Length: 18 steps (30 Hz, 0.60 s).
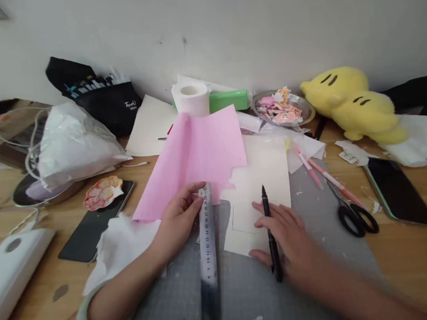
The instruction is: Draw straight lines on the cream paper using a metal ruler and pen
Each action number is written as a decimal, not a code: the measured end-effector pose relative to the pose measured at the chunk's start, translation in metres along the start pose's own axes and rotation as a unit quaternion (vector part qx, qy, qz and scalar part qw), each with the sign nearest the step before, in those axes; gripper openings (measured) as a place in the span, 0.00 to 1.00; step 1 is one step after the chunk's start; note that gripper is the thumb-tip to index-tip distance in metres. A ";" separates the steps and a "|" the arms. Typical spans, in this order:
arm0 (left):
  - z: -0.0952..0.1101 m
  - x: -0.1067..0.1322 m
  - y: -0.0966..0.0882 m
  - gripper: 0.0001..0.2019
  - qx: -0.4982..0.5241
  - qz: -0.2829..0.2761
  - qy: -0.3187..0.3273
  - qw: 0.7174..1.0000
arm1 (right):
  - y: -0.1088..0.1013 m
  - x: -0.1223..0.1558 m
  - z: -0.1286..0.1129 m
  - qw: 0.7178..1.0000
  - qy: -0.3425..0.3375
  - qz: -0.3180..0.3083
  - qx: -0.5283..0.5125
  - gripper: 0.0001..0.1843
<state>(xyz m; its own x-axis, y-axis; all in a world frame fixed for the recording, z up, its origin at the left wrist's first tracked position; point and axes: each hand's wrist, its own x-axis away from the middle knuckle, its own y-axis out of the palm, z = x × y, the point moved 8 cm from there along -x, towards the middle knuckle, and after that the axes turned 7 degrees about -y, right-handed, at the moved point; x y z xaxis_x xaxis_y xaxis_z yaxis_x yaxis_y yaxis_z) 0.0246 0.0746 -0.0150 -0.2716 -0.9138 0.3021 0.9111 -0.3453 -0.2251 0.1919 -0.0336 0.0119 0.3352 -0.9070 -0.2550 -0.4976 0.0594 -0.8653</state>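
My left hand [184,209] pinches the far end of a metal ruler [207,239], which points away from me over the grey cutting mat [173,301]. My right hand [286,233] holds a black pen [270,239] between its fingers, tip pointing away from me. Its fingers rest on a sheet of cream paper [262,171], where two thin lines meet in a corner. A pink sheet [212,145] with a ragged cut edge lies beyond the ruler, overlapping the cream paper. Crumpled white paper [122,246] lies beside my left forearm.
Black-handled scissors [357,219], pink pens [335,182] and a phone [398,190] lie at right. Another phone [96,228] is left, under a paper cutout [103,192]. Behind stand a tissue roll [193,100], a metal plate [307,108], yellow plush toys [365,113] and a black marker case [102,107].
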 end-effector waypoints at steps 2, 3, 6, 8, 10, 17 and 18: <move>-0.001 -0.001 0.001 0.18 -0.026 -0.008 0.009 1.000 | 0.001 0.000 0.011 1.000 0.020 -0.002 0.021 0.15; -0.001 0.000 0.004 0.19 -0.037 -0.020 0.014 0.999 | 0.001 0.000 0.016 0.999 0.029 -0.003 0.026 0.15; 0.000 0.003 0.014 0.23 -0.067 -0.065 0.039 0.995 | 0.003 0.002 0.024 0.998 0.046 -0.019 0.042 0.17; 0.002 0.005 0.019 0.26 -0.080 -0.085 0.065 0.991 | 0.005 0.003 0.026 0.997 0.050 -0.040 0.050 0.17; 0.004 0.008 0.024 0.25 -0.085 -0.102 0.089 0.987 | 0.006 0.004 0.025 0.995 0.048 -0.059 0.058 0.17; -0.001 0.012 0.040 0.22 -0.120 -0.132 0.118 0.977 | 0.007 0.004 0.023 0.993 0.019 -0.076 0.091 0.16; -0.001 0.012 0.041 0.22 -0.132 -0.129 0.120 0.975 | 0.008 0.004 0.023 0.993 0.013 -0.074 0.097 0.16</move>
<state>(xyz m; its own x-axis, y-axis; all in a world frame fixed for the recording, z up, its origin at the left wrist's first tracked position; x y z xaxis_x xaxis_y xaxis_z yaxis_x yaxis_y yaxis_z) 0.0579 0.0493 -0.0213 -0.5750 -0.8021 0.1615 0.6998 -0.5844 -0.4109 0.2075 -0.0272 -0.0057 0.3703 -0.9223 -0.1105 -0.2813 0.0020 -0.9596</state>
